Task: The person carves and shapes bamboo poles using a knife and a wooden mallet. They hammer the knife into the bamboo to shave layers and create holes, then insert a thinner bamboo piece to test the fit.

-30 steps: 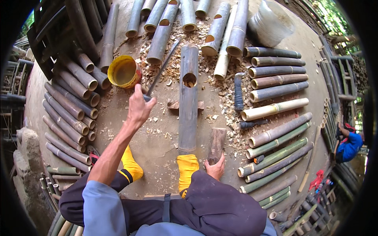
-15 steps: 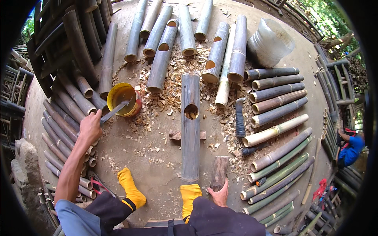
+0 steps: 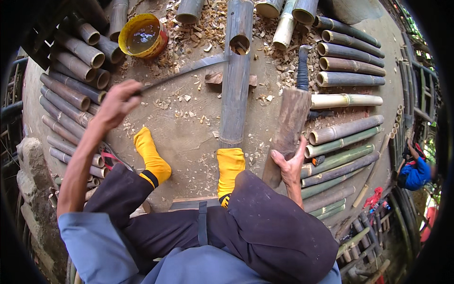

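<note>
My left hand [image 3: 118, 103] is closed around the handle of a long knife [image 3: 191, 68]. Its blade reaches rightward, the far end at the side of a thick bamboo tube [image 3: 234, 106], just below a round hole in the tube's wall. The tube lies lengthwise before me across a small wooden block [image 3: 214, 78], its near end against my right foot in a yellow sock [image 3: 230, 166]. My right hand [image 3: 293, 165] grips a stout, rough wooden billet [image 3: 292, 116], held tilted up off the ground. The fingers behind the billet are hidden.
A yellow bucket [image 3: 158, 49] of murky water stands at far left. Bamboo pieces [image 3: 351, 80] lie in rows on both sides. A black-wrapped tool handle [image 3: 302, 71] lies among wood chips [image 3: 280, 65]. A person in blue [image 3: 416, 173] is at far right.
The knife has come out of the bucket, and its blade now meets the bamboo tube. My right hand has raised the billet from the ground. The view has tilted downward.
</note>
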Demonstrator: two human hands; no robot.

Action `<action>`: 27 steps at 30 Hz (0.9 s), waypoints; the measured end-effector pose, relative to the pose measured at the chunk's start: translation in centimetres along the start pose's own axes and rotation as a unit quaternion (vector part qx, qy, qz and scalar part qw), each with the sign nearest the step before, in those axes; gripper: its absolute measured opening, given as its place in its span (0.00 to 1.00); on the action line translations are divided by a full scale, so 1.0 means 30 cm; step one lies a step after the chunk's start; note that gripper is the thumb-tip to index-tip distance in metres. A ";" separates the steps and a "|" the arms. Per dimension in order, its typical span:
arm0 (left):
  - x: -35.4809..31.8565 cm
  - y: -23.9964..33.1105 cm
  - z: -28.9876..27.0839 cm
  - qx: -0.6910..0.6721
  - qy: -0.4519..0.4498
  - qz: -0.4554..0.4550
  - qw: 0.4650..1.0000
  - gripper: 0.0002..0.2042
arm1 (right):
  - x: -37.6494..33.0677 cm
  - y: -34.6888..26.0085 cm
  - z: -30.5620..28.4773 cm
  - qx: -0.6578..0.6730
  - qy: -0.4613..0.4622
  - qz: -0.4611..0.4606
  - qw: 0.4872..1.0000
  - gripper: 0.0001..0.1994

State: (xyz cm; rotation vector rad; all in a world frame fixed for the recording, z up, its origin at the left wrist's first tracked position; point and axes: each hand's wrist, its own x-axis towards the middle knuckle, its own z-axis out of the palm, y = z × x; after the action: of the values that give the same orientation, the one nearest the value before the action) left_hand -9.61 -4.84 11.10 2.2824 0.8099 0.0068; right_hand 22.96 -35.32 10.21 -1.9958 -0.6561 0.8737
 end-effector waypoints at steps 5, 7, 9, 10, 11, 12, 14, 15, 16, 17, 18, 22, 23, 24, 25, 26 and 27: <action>0.030 0.062 0.215 0.036 -0.139 -0.089 0.986 0.22 | 0.028 0.042 0.075 -0.095 -0.095 -0.026 0.991 0.42; 0.038 0.052 0.240 0.046 -0.146 -0.085 0.985 0.22 | 0.020 0.039 0.108 -0.092 -0.100 -0.028 0.990 0.45; 0.053 0.045 0.244 0.062 -0.151 -0.083 0.983 0.23 | 0.029 0.066 0.119 -0.113 -0.112 -0.050 0.986 0.49; 0.059 0.045 0.246 0.071 -0.156 -0.083 0.982 0.23 | 0.033 0.066 0.119 -0.111 -0.118 -0.041 0.986 0.49; 0.066 0.043 0.248 0.080 -0.159 -0.082 0.980 0.23 | 0.038 0.065 0.121 -0.109 -0.124 -0.031 0.986 0.48; 0.073 0.038 0.250 0.083 -0.162 -0.077 0.980 0.23 | 0.041 0.064 0.120 -0.108 -0.129 -0.022 0.985 0.48; 0.072 0.014 0.255 0.089 -0.167 -0.068 0.980 0.23 | 0.045 0.067 0.125 -0.105 -0.136 -0.015 0.985 0.48; 0.063 -0.005 0.260 0.093 -0.163 -0.065 0.980 0.24 | 0.046 0.070 0.133 -0.104 -0.141 -0.011 0.984 0.48; 0.054 -0.024 0.266 0.098 -0.160 -0.061 0.980 0.24 | 0.046 0.073 0.140 -0.107 -0.144 -0.016 0.984 0.48; 0.057 -0.028 0.265 0.103 -0.156 -0.053 0.981 0.25 | 0.046 0.072 0.136 -0.110 -0.142 -0.022 0.983 0.47; 0.061 -0.033 0.265 0.102 -0.155 -0.048 0.981 0.24 | 0.046 0.072 0.134 -0.112 -0.141 -0.027 0.983 0.47; 0.081 -0.019 0.254 0.105 -0.166 -0.040 0.980 0.23 | 0.050 0.072 0.122 -0.104 -0.147 -0.017 0.983 0.47; 0.084 -0.011 0.246 0.110 -0.171 -0.043 0.978 0.22 | 0.051 0.075 0.120 -0.099 -0.149 -0.024 0.984 0.47; 0.085 -0.012 0.247 0.110 -0.175 -0.041 0.978 0.22 | 0.053 0.079 0.117 -0.094 -0.150 -0.030 0.984 0.46; 0.086 -0.019 0.254 0.109 -0.179 -0.038 0.977 0.21 | 0.053 0.080 0.112 -0.110 -0.153 -0.036 0.981 0.46; 0.085 -0.032 0.266 0.111 -0.182 -0.037 0.976 0.21 | 0.057 0.088 0.111 -0.124 -0.156 -0.044 0.979 0.45; 0.085 -0.055 0.266 0.115 -0.157 -0.013 0.981 0.20 | 0.077 0.082 0.112 -0.134 -0.158 -0.060 0.976 0.45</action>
State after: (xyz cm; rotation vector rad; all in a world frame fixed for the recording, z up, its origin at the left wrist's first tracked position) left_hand -6.68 -7.46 3.51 2.4027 0.7011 -0.4689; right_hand 22.10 -33.31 5.97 -2.0432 -1.1157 1.0873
